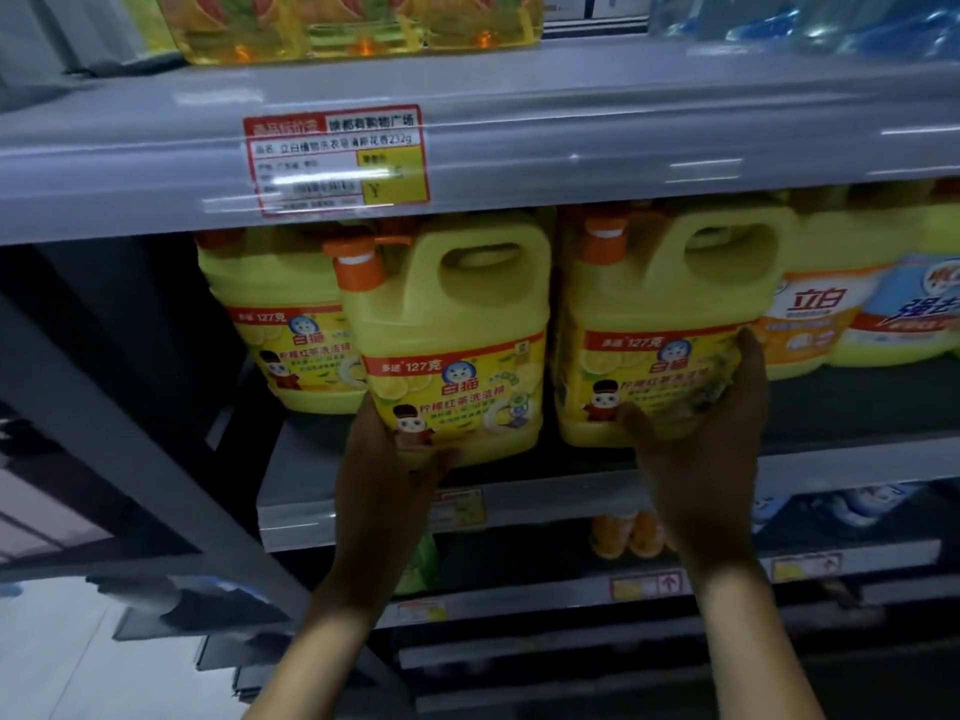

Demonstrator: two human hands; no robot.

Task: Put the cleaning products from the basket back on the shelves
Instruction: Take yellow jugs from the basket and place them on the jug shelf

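Note:
A yellow dish-soap jug with an orange cap (pixel 452 335) sits at the front edge of the middle shelf (pixel 519 504). My left hand (pixel 387 470) grips its lower left corner from below. Beside it stands a second, identical yellow jug (pixel 660 324). My right hand (pixel 711 439) grips that jug's lower right corner, thumb on the front label and fingers round the side. A third matching jug (pixel 275 324) stands behind at the left. The basket is out of view.
A shelf above (pixel 571 142) carries a red price tag (pixel 337 161) and yellow bottles (pixel 337 23). Orange-labelled (pixel 810 314) and blue-labelled (pixel 914 304) detergent jugs stand to the right. Lower shelves hold small orange bottles (pixel 628 535). A grey upright frame (pixel 135 433) slants at left.

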